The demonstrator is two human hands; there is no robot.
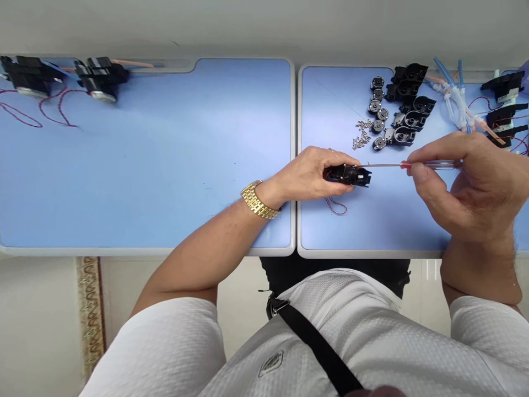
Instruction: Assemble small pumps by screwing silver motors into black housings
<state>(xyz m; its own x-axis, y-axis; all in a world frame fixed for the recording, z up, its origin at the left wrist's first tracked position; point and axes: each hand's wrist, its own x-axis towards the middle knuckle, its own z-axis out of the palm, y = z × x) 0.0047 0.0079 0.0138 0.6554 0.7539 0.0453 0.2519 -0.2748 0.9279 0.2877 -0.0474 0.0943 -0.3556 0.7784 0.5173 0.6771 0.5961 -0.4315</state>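
Left hand (308, 175) clenched a small black plastic housing (349, 175), right hand (467, 187) pinched a clear red-banded screwdriver (425, 164) (tiny silver screws (361, 142) and matte black housings (409, 116) lay unused nearby).

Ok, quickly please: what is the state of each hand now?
Left hand: closed, holding a black housing.
Right hand: closed, holding a screwdriver.

Fig. Loose parts on two blue tabletops (165, 165).
Upper right: black housings (409, 82), round metal-faced parts (377, 84), small screws (361, 142); upper left: red-wired black units (101, 80).
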